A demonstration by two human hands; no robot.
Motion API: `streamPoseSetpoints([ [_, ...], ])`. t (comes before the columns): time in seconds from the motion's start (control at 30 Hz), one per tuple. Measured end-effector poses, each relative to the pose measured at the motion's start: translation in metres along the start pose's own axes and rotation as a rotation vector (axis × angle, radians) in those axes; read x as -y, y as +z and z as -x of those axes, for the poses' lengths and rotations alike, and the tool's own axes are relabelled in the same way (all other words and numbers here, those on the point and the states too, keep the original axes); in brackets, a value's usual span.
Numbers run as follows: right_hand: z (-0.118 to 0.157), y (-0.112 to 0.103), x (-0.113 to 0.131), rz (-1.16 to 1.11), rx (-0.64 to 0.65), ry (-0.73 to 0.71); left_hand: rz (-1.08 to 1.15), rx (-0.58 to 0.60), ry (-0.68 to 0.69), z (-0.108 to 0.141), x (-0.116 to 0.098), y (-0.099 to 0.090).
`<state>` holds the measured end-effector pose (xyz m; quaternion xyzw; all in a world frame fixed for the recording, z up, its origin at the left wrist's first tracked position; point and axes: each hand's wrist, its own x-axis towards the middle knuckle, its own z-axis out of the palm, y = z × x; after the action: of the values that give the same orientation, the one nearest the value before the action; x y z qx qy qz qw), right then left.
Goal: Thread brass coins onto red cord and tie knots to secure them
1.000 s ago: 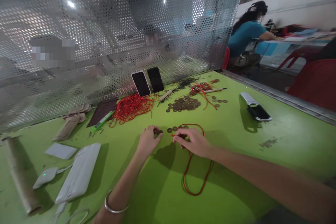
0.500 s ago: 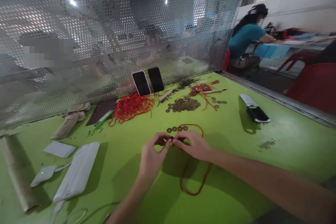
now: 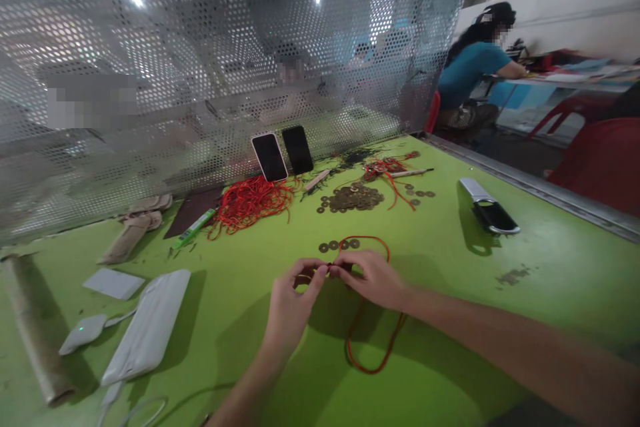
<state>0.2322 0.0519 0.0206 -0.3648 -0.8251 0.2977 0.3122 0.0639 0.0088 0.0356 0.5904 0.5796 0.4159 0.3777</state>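
Note:
Near the middle of the green table, my left hand (image 3: 297, 293) and my right hand (image 3: 370, 277) meet fingertip to fingertip. Both pinch a small dark red part of a red cord (image 3: 370, 371), too small to make out whether it is a knot. From my right hand the cord loops over the table, one bend behind the hand and another in front of it. Just beyond my fingers lies a short row of round coins with holes (image 3: 334, 245). Farther back is a heap of the same coins (image 3: 353, 197).
A tangle of red cords (image 3: 255, 203) and two upright phones (image 3: 270, 157) stand by the perforated metal screen (image 3: 200, 93). A green cutter (image 3: 196, 228), white pouch (image 3: 150, 327) and cardboard tube (image 3: 37, 333) lie left; a black-and-silver holder (image 3: 490, 210) right. A person (image 3: 475, 67) sits beyond.
Both hands keep their pinch on the cord, with only slight finger movement. The whole view has shifted a little.

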Motion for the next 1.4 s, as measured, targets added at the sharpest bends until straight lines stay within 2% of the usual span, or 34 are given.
streamPoseSetpoints([
  [0.43,0.0004,-0.0024,0.0036,-0.03,0.027,0.005,0.037,0.038,-0.005,-0.0029,0.0025,-0.0009],
  [0.7,-0.0003,-0.0032,0.003,-0.054,0.003,0.027,-0.01,0.025,0.082,0.0004,0.0005,0.0028],
  [1.03,-0.001,-0.0023,0.0034,0.015,0.054,0.003,-0.119,-0.053,0.193,0.0042,-0.0014,0.0051],
  [1.23,-0.0005,-0.0013,0.0009,0.026,0.081,-0.012,-0.134,0.017,0.249,0.004,-0.0032,0.0013],
  [1.4,-0.0004,-0.002,0.0016,0.008,0.077,-0.008,-0.105,-0.006,0.185,0.0042,-0.0037,0.001],
])
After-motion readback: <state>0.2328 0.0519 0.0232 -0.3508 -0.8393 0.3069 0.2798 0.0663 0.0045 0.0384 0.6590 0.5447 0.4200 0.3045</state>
